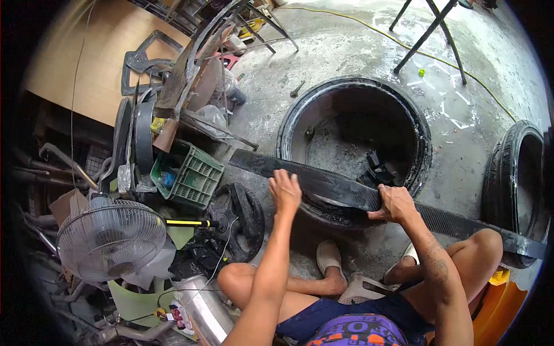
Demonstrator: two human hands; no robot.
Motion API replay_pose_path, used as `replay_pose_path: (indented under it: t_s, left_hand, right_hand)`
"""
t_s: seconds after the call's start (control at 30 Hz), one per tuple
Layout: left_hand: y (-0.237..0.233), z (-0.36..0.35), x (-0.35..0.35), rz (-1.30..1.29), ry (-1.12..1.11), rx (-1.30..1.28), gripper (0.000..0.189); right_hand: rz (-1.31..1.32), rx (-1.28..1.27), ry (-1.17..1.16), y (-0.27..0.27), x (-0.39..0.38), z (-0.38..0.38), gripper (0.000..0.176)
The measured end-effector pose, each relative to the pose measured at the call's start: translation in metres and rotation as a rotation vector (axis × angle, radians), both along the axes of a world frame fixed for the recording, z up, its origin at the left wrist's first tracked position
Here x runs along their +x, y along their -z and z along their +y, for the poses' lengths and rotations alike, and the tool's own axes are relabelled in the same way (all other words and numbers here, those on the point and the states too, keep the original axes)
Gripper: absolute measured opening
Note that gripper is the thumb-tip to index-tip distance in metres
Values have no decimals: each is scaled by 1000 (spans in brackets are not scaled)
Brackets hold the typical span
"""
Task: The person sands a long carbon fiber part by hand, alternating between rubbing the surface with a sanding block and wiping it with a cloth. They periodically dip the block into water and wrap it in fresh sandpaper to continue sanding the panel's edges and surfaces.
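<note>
A long black strip with a carbon-fibre-like weave point(323, 180) lies slantwise across the near part of a large round black tyre-like rim point(424, 138), reaching far out to the right. My left hand point(284, 191) lies on the strip's near edge with its fingers stretched out over the surface. Further right, my right hand point(397, 203) is closed around the strip, fingers over the top and thumb at the near edge. Inside the rim sits a small black object point(378, 170) whose kind I cannot make out.
A standing fan point(112, 239), a green crate point(193, 176) and a silver cylinder point(202, 311) are at left. Another tyre point(499, 173) stands at right, under the strip's end. A yellow cable point(398, 41) crosses the floor behind, near metal legs point(424, 37).
</note>
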State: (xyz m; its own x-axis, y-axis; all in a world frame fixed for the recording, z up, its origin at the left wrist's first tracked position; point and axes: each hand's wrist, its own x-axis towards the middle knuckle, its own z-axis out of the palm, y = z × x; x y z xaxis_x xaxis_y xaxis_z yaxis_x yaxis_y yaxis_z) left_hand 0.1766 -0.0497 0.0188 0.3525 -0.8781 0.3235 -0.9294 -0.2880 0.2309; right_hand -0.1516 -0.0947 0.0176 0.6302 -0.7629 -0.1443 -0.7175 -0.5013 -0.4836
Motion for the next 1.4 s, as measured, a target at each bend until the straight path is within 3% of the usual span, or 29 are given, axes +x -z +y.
replay_pose_path:
  t_s: [0.1, 0.13, 0.2, 0.27, 0.4, 0.43, 0.5, 0.53, 0.6, 0.67, 0.73, 0.87, 0.93, 1.0, 1.03, 1.07, 1.13, 1.2, 1.27, 1.33, 1.4]
  left_hand:
    - [3, -1, -32, -1, 29, 11, 22]
    - [-3, 5, -65, 52, 84, 142, 24]
    - [-5, 16, -98, 7, 251, 98, 26]
    - [-6, 1, -63, -11, 271, 226, 28]
    - [-2, -40, 23, -48, 38, 76, 25]
    - [9, -38, 12, -119, 32, -18, 24]
    - [-3, -29, -48, 51, 84, 254, 27]
    - [-1, -16, -78, -57, 270, 142, 27]
    - [-5, -16, -63, 6, 311, 167, 22]
    - [-10, -35, -2, 31, 74, 306, 25]
    - [7, -42, 73, -103, -3, 125, 28]
    - [1, -39, 79, -110, -9, 79, 27]
    - [5, -24, 68, 62, -42, -29, 25]
    - [3, -8, 43, 62, 22, -25, 27]
    - [6, -1, 29, 55, 37, -42, 27]
    - [9, 6, 15, 44, 51, -68, 27]
    - [3, 16, -4, 158, -4, -41, 27]
    - [3, 19, -7, 96, -6, -17, 29]
    - [3, 18, -5, 111, 8, -52, 28]
    - [-5, 12, -2, 115, 29, -94, 28]
    - [-11, 18, 14, 220, 133, -141, 25]
  right_hand:
    - [-1, 0, 6, -1, -1, -2, 78]
    - [1, 25, 19, -1, 0, -1, 78]
    - [7, 37, 26, -1, 2, 0, 79]
    - [20, 46, 30, -1, 1, -1, 79]
    - [-11, 19, 25, -1, 0, 5, 79]
    - [-14, 10, 26, -3, 0, 3, 79]
    - [0, 34, 27, -5, 0, -1, 80]
    - [21, 63, 25, -3, 0, 0, 80]
    - [-39, 18, 22, 10, 0, 6, 80]
    - [-55, -29, 53, 10, -1, 5, 78]
    - [-77, -19, 50, 11, -2, 3, 78]
    - [-70, 1, 21, -4, -4, 2, 78]
    - [-46, -3, -11, -20, -18, -1, 78]
    - [11, 116, 11, -28, -42, 2, 81]
    - [-64, 4, 6, -9, -60, 8, 87]
    - [-26, 91, 30, 3, -75, 10, 99]
    - [67, 46, 28, -6, -80, 15, 110]
    - [-9, 108, 87, -41, -47, 18, 117]
    - [-142, 14, 51, -39, -5, 13, 116]
    - [-34, 122, 60, -25, 46, 3, 111]
    - [-30, 53, 67, -12, 47, 6, 108]
